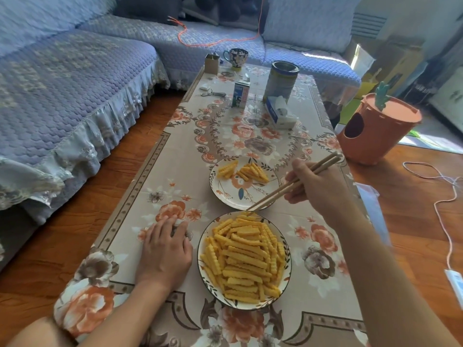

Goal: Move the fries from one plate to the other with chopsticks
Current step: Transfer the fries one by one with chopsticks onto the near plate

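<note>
A near plate [201, 249] holds a big heap of crinkle-cut fries [245, 259]. Just beyond it a far plate [225, 194] with a flower pattern carries several fries [240, 171] in its back half. My right hand [318, 186] grips a pair of wooden chopsticks [290, 185]. Their tips reach down to the far edge of the heap on the near plate, and I cannot tell whether a fry is pinched. My left hand [165, 254] rests flat on the tablecloth, left of the near plate.
The long table [175, 176] has a floral cloth. At its far end stand a milk carton [241, 93], a tall tin [281, 80], a tissue pack [279, 112], a mug [235, 57] and keys [211, 92]. A sofa [62, 96] runs along the left; an orange bin [375, 128] stands right.
</note>
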Demonstrator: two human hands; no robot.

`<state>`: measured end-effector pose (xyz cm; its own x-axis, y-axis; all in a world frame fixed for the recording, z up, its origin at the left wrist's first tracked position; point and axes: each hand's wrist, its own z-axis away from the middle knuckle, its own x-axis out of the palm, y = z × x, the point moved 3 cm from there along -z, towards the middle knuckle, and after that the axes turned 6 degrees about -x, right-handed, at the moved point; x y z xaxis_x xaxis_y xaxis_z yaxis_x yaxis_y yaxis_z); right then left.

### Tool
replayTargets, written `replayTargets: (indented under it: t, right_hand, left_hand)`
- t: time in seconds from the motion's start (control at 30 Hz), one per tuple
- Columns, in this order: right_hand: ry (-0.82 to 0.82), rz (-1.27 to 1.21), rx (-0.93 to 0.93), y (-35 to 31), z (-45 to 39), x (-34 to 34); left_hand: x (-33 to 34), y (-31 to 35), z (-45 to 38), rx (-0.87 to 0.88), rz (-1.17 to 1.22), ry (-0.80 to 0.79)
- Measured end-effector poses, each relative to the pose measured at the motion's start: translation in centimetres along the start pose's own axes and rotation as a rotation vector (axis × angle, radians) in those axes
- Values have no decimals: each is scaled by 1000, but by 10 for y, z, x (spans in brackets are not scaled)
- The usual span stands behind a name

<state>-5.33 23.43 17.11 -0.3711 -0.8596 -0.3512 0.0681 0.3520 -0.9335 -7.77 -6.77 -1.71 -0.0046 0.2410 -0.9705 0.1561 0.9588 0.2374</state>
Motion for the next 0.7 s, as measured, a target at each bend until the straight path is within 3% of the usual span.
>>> replayTargets:
  t: [0.37, 0.7]
  right_hand:
    - [230, -22, -51, 19, -27, -3]
    - [258, 38, -72, 48, -56, 52]
  left_hand:
    - [-1, 0, 0, 8, -4, 7]
    - [2, -1, 0, -5, -2, -2]
